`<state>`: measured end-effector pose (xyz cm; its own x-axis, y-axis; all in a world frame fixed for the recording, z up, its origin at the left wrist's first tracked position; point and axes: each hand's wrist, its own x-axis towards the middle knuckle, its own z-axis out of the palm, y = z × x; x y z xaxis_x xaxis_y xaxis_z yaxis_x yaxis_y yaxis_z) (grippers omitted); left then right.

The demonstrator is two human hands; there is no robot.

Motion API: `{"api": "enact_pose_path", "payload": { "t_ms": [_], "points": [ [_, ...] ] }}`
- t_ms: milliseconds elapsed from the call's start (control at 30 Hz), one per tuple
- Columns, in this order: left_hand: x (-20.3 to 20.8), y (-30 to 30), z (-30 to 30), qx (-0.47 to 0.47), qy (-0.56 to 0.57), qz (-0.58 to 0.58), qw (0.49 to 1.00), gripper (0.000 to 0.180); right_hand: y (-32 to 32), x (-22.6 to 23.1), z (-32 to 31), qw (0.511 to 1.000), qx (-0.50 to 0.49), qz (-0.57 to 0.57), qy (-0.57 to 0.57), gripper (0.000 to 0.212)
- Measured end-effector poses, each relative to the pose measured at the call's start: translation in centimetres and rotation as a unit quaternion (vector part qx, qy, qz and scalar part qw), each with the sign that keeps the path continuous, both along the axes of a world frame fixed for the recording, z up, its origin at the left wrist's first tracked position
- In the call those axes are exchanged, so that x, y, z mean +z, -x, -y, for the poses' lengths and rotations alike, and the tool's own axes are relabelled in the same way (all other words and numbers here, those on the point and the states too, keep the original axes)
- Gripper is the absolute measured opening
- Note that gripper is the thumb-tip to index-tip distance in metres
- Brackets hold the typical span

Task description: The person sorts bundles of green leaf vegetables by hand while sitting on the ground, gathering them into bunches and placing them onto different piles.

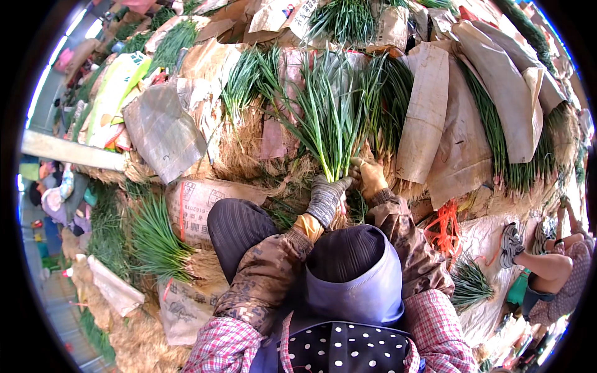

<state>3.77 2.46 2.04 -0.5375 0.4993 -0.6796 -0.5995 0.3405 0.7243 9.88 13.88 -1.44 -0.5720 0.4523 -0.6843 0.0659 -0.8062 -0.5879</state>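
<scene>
A bunch of long green onions (pixel 333 127) stands upright in front of me, its leaves fanning away. My left hand (pixel 328 198), in a grey striped glove, is closed round the lower stalks. Close beside it, my right hand (pixel 371 176) in a tan glove has its fingers curled at the stalks; what they pinch is hidden. The roots are mostly covered by my hands. Just beyond, more onions (pixel 388 93) lie in a row with pale brown roots (pixel 239 149) toward me.
Brown paper sheets (pixel 429 112) cover onions at the right. Another bunch (pixel 158 239) lies at left on printed sacks (pixel 208 208). Orange-red ties (pixel 444 230) hang near my right arm, above a small bunch (pixel 471 285). A person's bare leg (pixel 550 267) shows at far right.
</scene>
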Motion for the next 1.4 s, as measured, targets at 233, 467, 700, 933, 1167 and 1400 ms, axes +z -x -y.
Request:
{"api": "enact_pose_path", "payload": {
  "t_ms": [233, 467, 700, 933, 1167, 1400],
  "points": [
    [0.9, 0.2, 0.2, 0.013, -0.024, 0.007, 1.000, 0.011, -2.9, -4.2, 4.4, 0.990, 0.098, 0.102, -0.005, 0.014],
    [1.7, -0.2, 1.1, -0.016, -0.140, 0.099, 0.985, 0.019, -0.6, 0.7, 1.2, 0.973, 0.139, -0.147, 0.113, 0.022],
    [1.2, -0.3, 1.1, -0.001, -0.110, 0.049, 0.993, 0.016, -0.2, 1.8, 2.1, 0.982, 0.064, -0.131, 0.120, 0.021],
    [1.8, -1.1, 0.3, -0.011, 0.060, -0.123, 0.991, 0.019, -0.2, -4.5, 1.6, 0.999, 0.023, 0.014, 0.036, 0.013],
    [-0.8, 0.9, 1.2, -0.022, -0.031, -0.189, 0.981, 0.016, -12.1, -7.9, 5.0, 0.792, 0.323, 0.279, -0.437, 0.031],
    [-1.1, 1.2, 1.4, 0.029, -0.021, 0.049, 0.998, 0.016, -14.6, -5.4, 3.4, 0.540, 0.558, 0.301, -0.554, 0.021]
  ]
}}
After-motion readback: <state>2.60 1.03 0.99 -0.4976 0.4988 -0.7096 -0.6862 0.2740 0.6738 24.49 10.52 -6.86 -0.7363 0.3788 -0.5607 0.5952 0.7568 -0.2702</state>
